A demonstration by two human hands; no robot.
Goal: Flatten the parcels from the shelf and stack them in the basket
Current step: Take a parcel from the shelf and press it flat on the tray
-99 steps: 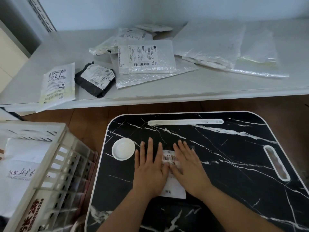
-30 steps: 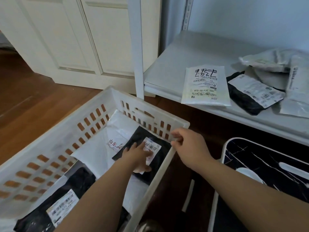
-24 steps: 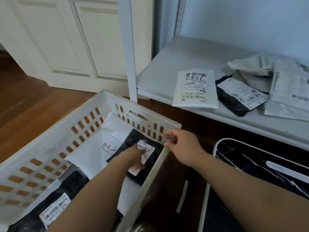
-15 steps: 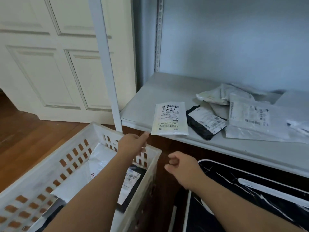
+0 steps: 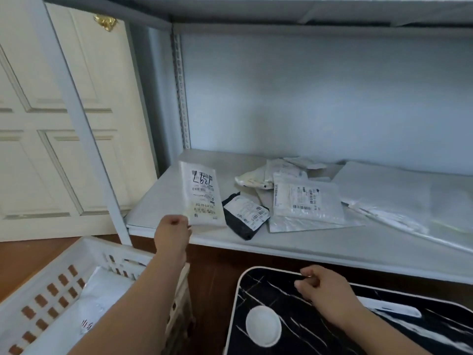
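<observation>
— So, where is the left hand (image 5: pixel 172 230)?

— Stretched out toward the shelf (image 5: pixel 294 242), at about eleven o'clock from the camera, forearm running up from the bottom edge. Its fingers are curled and pinch the near corner of the white parcel (image 5: pixel 203 194) with the handwritten number, which tilts up off the shelf board at that corner.

— And the right hand (image 5: pixel 322 285)?

— Low at about five o'clock, over the far rim of the black marbled worktop (image 5: pixel 320 331). The fingers are bent inward; whether they grip the rim or hold nothing, I cannot tell, since the fingertips are tucked under.

— The other parcels?

— Still on the shelf. A black parcel (image 5: pixel 244 217) with a white label lies just beside the held one, at its three o'clock. A clear-fronted labelled parcel (image 5: pixel 305 201) sits on a silvery bag beyond that, and a crumpled pile (image 5: pixel 271 174) lies behind, too jumbled to count. Large pale bags (image 5: pixel 399 198) spread toward the right edge, cut off by the frame.

— The basket?

— The white basket (image 5: pixel 38 295) is at seven o'clock, cropped by the frame and partly hidden by the left forearm. A white parcel inside it (image 5: pixel 102 298) shows only in part; its red print is unreadable. A white round dish (image 5: pixel 263 325) rests on the worktop.
</observation>
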